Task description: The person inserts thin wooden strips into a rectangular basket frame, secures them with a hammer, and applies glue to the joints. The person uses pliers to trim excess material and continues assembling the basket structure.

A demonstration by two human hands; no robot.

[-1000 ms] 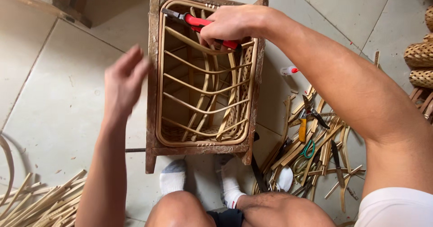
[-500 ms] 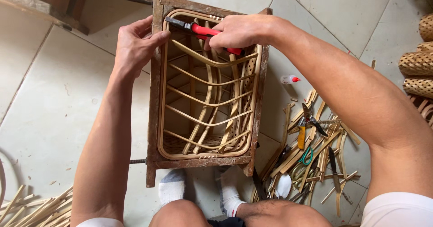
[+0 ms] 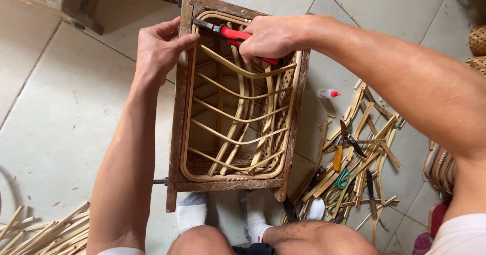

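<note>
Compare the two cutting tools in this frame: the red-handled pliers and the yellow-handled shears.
The red-handled pliers are held in the right hand at the basket's top rim; the yellow-handled shears lie untouched on the bamboo strips on the floor. The pliers' handles are red, the shears' one visible handle yellow. Both have dark metal heads.

A basket-weaving workshop on a tiled floor (image 3: 61, 133): bamboo strips (image 3: 369, 133), cutters (image 3: 344, 143), a glue bottle (image 3: 328, 93), woven baskets (image 3: 478, 47).
</note>
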